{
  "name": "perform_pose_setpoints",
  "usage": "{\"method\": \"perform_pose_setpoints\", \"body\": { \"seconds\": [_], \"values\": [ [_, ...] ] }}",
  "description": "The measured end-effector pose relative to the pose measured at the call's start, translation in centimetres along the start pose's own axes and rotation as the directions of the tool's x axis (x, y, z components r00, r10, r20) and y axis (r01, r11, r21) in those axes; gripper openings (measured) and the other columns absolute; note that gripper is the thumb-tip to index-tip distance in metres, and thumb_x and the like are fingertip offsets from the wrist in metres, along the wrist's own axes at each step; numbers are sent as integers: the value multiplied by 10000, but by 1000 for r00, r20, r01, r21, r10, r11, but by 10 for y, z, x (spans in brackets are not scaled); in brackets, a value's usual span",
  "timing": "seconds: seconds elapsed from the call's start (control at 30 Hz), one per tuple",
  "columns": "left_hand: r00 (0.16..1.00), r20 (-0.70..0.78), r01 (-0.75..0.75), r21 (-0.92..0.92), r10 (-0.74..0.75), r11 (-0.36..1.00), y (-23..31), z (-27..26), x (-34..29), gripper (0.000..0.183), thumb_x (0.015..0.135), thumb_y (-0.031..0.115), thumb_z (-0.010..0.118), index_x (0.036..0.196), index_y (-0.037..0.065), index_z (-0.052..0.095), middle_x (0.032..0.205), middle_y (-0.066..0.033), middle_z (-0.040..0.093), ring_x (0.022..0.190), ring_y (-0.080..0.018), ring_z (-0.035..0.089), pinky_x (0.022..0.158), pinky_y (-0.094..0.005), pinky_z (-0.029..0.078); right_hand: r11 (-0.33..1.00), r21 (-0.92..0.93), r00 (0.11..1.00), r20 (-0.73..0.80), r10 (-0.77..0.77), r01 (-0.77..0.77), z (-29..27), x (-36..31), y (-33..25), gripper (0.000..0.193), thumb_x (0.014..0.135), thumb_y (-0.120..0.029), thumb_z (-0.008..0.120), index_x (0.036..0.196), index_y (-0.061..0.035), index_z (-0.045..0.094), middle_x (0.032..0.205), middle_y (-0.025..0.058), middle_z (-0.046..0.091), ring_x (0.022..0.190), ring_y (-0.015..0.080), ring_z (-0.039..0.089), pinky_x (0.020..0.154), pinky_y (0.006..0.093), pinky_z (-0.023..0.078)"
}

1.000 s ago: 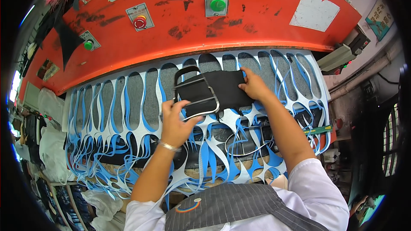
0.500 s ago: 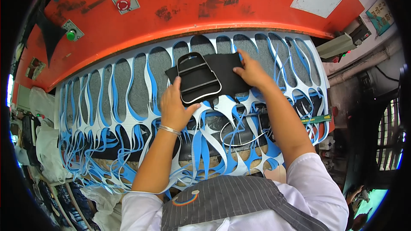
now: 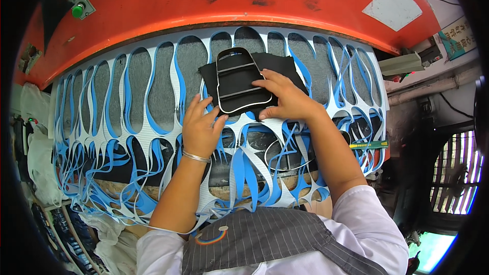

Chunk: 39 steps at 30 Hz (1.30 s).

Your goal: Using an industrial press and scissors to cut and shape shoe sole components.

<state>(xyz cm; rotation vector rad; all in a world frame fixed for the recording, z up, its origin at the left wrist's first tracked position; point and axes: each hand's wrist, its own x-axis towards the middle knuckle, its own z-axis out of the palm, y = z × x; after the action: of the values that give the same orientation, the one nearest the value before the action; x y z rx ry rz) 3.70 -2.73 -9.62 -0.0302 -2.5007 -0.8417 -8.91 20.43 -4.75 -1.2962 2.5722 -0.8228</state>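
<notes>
A black cutting die (image 3: 245,92) with a thin pale edge and two crossbars lies on a piece of black material (image 3: 285,69). At its lower left corner is my left hand (image 3: 200,130), fingers spread and fingertips close to the rim; whether they touch it I cannot tell. My right hand (image 3: 288,97) has its fingers bent over the die's right rim, near the lower crossbar, with the thumb by the lower right corner. Under the black material lies a white and blue cut-out sheet (image 3: 173,84) full of long oval holes.
A red machine beam (image 3: 204,0) with a green button (image 3: 78,10) spans the far side. Tangled blue and white strips (image 3: 117,173) hang along the near edge. A green and yellow tool (image 3: 369,145) lies at the right. White plastic bags (image 3: 43,165) stand at the left.
My right hand has left the black material's right edge and moved left onto the die's rim. My left hand's fingers have spread beside the die. The whole view has shifted slightly.
</notes>
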Motion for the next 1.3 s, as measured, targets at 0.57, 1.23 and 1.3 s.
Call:
{"method": "perform_pose_setpoints", "body": {
  "seconds": [0.57, 1.23, 1.3],
  "values": [
    [994, 105, 40, -17, -38, 999, -6, -3, 8, 211, 698, 169, 730, 863, 37, 738, 1060, -120, 675, 1169, -355, 525, 988, -449, 412, 997, 55, 989, -142, -38, 46, 13, 0, 4, 529, 616, -199, 820, 1075, -51, 603, 1260, 273, 519, 1271, 386, 433, 1033, 429, 381],
    [992, 112, 56, -49, -50, 997, -1, -9, 5, 203, 705, 106, 721, 898, 43, 715, 1104, -141, 649, 1181, -367, 515, 980, -427, 417, 991, 133, 995, -103, -15, 29, -14, 3, -3, 703, 746, -365, 754, 1327, -87, 474, 1400, 216, 409, 1288, 375, 407, 1054, 424, 346],
    [993, 109, 40, -45, -35, 998, 0, -10, 10, 198, 710, 107, 717, 897, 42, 715, 1102, -143, 649, 1179, -369, 515, 980, -426, 418, 993, -51, 972, -205, -115, 107, -31, 27, -11, 561, 798, -296, 709, 1273, -74, 511, 1332, 171, 489, 1219, 360, 470, 1001, 424, 400]
  ]
}}
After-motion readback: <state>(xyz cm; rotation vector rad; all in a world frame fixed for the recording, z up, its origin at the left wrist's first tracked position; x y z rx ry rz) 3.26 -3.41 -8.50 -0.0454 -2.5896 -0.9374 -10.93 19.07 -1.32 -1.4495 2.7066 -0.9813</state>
